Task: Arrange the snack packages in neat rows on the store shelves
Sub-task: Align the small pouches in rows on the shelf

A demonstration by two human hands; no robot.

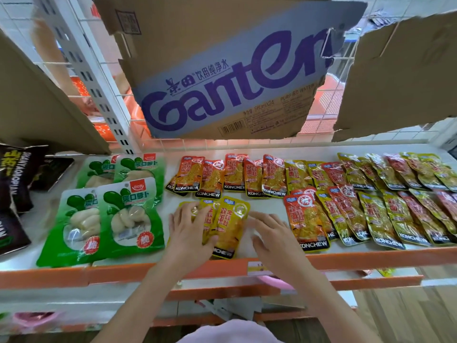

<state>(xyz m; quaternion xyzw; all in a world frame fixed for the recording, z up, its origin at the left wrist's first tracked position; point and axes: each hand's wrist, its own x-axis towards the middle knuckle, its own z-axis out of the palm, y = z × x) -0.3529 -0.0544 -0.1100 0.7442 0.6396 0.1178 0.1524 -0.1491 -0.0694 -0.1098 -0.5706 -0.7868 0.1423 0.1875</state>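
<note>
White store shelf (269,206) with an orange front lip carries rows of KONCHEW snack packets (366,204). At six o'clock, the left hand (190,233) lies flat, fingers spread, on overlapping yellow packets (228,229); the right hand (274,238), fingers relaxed and open, touches their three o'clock edge.

Retail shop: orange-edged store shelf (371,259) stocked with rows of KONCHEW snack packets (309,219), slotted shelving upright (99,95) at 10 o'clock.

White tiled wall (19,3) behind wire shelving, cardboard panels (222,70) overhead, perhaps wooden floor (408,318) below.
</note>
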